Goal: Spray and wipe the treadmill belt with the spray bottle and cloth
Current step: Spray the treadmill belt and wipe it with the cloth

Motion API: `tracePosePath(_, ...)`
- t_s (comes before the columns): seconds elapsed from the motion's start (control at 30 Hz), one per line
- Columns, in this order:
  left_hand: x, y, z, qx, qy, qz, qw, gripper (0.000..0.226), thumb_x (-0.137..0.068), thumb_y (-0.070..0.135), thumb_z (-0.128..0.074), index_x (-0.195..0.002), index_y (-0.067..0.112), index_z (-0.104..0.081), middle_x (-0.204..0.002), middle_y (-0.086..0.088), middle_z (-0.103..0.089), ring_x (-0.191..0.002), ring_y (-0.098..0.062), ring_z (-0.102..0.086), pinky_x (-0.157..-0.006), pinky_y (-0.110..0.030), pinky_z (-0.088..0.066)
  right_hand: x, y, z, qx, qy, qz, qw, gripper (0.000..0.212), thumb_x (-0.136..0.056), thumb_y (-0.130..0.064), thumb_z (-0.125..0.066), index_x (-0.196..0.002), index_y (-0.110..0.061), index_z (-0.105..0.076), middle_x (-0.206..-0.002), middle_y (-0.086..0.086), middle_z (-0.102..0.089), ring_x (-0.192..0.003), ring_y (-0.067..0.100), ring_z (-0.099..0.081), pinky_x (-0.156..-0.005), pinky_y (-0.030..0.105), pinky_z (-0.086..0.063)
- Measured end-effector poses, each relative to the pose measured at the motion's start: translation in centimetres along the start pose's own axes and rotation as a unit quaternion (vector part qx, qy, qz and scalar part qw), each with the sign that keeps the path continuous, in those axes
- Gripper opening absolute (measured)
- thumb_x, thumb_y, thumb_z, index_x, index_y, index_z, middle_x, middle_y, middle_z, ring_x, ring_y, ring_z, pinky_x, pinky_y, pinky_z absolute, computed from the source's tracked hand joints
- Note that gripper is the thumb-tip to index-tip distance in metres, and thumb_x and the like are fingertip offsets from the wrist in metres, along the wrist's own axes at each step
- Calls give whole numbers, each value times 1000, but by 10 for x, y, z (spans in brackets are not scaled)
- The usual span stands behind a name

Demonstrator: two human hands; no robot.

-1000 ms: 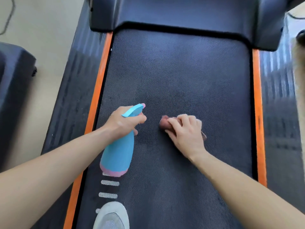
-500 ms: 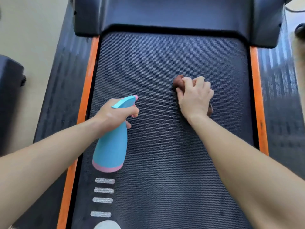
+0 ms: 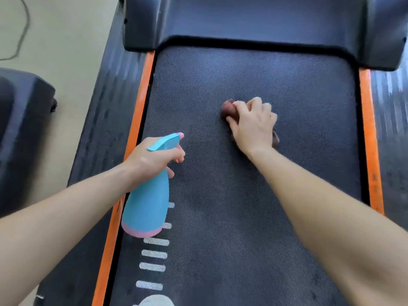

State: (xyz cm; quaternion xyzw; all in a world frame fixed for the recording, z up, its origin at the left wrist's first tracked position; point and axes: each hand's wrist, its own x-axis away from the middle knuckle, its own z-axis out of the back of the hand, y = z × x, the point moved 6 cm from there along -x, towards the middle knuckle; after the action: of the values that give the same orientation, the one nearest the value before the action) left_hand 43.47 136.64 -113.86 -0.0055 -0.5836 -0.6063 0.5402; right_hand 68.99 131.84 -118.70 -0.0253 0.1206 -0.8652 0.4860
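The right hand [image 3: 254,127] is pressing down on a reddish-brown cloth [image 3: 228,109], its fingers curling over the bunched fabric. Only a lump of cloth is showing past the fingertips, and a small edge is peeking out beside the wrist. The cloth is lying on the treadmill belt [image 3: 242,195], right of its middle and toward the far end.

The left hand [image 3: 152,157] is gripping the neck of the spray bottle [image 3: 148,204], fingers wrapping round it just under the trigger head; whether a finger is squeezing the trigger cannot be told. The bottle, blue with a pink base and pink nozzle tip, is hanging tilted above the belt's left edge, well apart from the cloth.

White stripes [image 3: 154,253] are running along the belt's near left part, some hidden behind the bottle. Orange strips are bordering the belt on the left [image 3: 136,120] and right [image 3: 367,138]. A dark motor cover [image 3: 254,21] is closing off the far end. A pale shoe tip [image 3: 156,301] is showing at the bottom edge. On the beige floor [image 3: 66,40] to the left, a dark bulky object [image 3: 19,129] is sitting and a thin cable [image 3: 22,34] is trailing.
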Motion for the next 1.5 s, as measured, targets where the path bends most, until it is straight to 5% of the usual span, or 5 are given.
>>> tracePosePath(0.17,13,-12,11,24,18,18,999,31,-67,38,-74,-92,19,-79,-130,26,-69,-64,-18,-72,-81,-38,-56,119,-50,-7,-23,-43,259,965,34,-89,-53,-61,-112,-28,-64,-108,8,-58,-95,34,-54,-80,47,-41)
tracePosePath(0.43,32,-25,27,14,37,40,998,24,-70,35,-73,-85,17,-76,-133,26,-67,-57,-20,-70,-79,-35,-53,-29,-61,-18,-26,-47,9,999,39,-95,-55,-57,-127,-34,-59,-134,12,-48,-119,38,-44,-96,50,-36)
tracePosePath(0.7,61,-38,24,-14,53,79,995,22,-75,36,-70,-93,24,-76,-131,-1,-73,-57,-19,-73,-90,-38,-60,132,-71,-10,-34,-8,194,980,34,-85,-46,-74,-112,-26,-67,-109,9,-56,-94,34,-50,-80,47,-40)
tracePosePath(1.37,112,-70,36,-44,146,119,981,26,-89,37,-64,-110,23,-72,-78,-2,-74,-61,-12,-76,-87,-41,-62,176,-75,-4,-31,6,137,990,36,-89,-49,-58,-113,-25,-66,-114,10,-54,-96,34,-48,-81,50,-39)
tracePosePath(1.5,113,-71,41,-44,157,108,981,18,-93,32,-66,-94,14,-67,-105,15,-67,-61,-13,-77,-69,-28,-53,176,-76,-4,-25,-1,136,990,35,-89,-49,-59,-113,-25,-66,-113,9,-54,-96,34,-47,-80,49,-39)
